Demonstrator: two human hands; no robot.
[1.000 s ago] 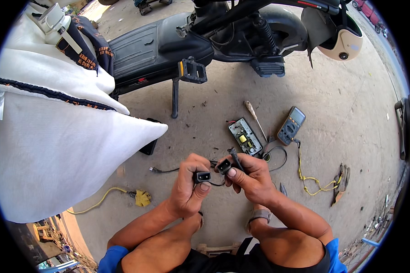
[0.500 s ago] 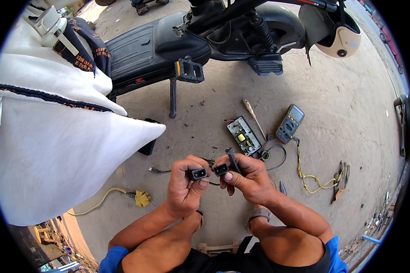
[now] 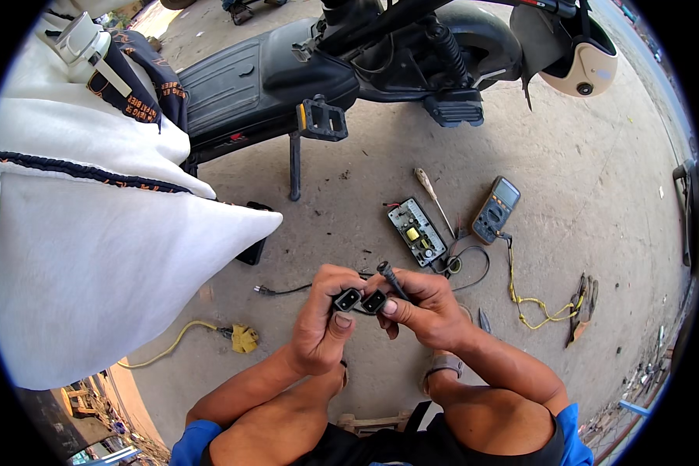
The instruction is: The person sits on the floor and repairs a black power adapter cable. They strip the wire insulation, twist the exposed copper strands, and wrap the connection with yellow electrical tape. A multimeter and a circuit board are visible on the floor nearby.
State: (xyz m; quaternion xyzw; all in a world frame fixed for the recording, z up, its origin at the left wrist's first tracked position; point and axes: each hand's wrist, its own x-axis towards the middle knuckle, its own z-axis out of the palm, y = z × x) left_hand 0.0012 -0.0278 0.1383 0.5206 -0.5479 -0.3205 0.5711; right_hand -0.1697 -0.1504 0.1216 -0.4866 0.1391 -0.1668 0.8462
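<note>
My left hand (image 3: 323,322) is closed round a black plug connector (image 3: 348,300), its open face with pins turned up toward me. Right beside it, my right hand (image 3: 427,311) grips a second black plug connector (image 3: 373,301) between thumb and fingers. A black cable end with a ribbed sleeve (image 3: 391,278) also sticks up from my right hand. The two connectors sit side by side, nearly touching. Beyond my hands lies an opened charger (image 3: 417,233) with its circuit board showing, and a black cord (image 3: 474,252) loops next to it.
A screwdriver (image 3: 435,200) and a multimeter (image 3: 495,210) with yellow leads lie beyond my right hand. Pliers (image 3: 581,311) rest farther right. A two-pin mains plug (image 3: 265,290) and a yellow socket (image 3: 244,339) are on the left. An electric scooter (image 3: 287,85) stands ahead; white cloth (image 3: 93,264) hangs left.
My left hand has shifted slightly right and turned its connector, bringing it closer to the one in my right hand. The right hand's connector and cable end have tilted a little.
</note>
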